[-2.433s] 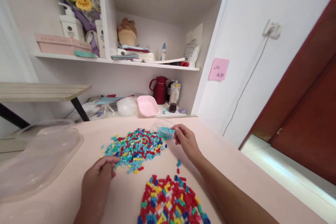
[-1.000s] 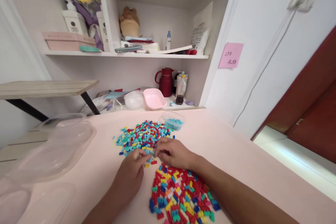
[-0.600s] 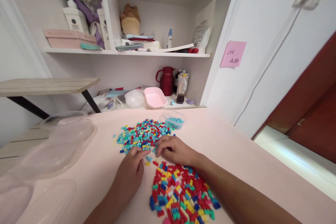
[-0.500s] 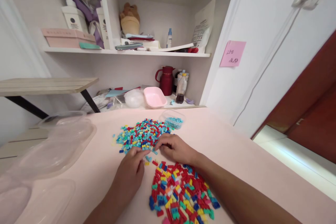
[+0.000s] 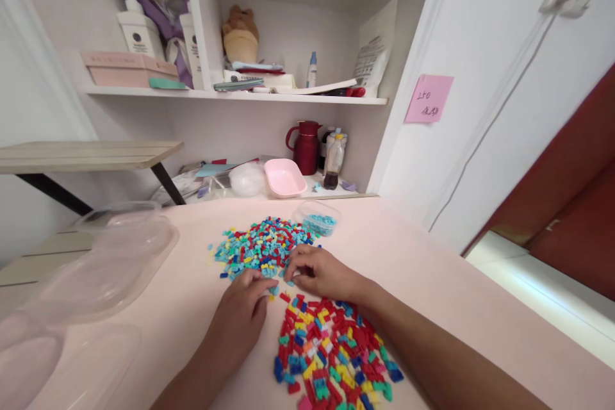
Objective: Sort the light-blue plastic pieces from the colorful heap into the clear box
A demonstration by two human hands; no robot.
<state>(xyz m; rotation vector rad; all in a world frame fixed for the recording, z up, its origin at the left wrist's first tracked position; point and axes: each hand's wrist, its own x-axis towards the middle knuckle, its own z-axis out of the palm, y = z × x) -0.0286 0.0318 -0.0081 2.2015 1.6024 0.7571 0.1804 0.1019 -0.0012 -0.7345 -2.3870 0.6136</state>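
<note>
A loose heap of small toy building bricks (image 5: 262,240), mostly light blue, lies beyond my hands. My left hand (image 5: 240,311) is at its near edge with the index finger stretched out, its tip by a light-blue brick (image 5: 273,291) on the table. My right hand (image 5: 323,272) rests to the right with its fingers curled down round a light-blue brick (image 5: 289,282), mostly hidden under the fingertips. Closer to me, below my right wrist, spreads a second pile of bricks (image 5: 331,359), mostly red and yellow.
A clear tub (image 5: 319,219) of light-blue bricks stands behind the heap. Clear plastic containers (image 5: 115,262) lie at the left. At the back are a pink basin (image 5: 285,178), a red jug (image 5: 306,147) and a bottle (image 5: 333,163). A wooden rack (image 5: 91,154) stands far left.
My right fingers have shifted slightly toward me with the light-blue brick. My left fingertip has moved slightly right, now by the loose light-blue brick. The view has shifted slightly.
</note>
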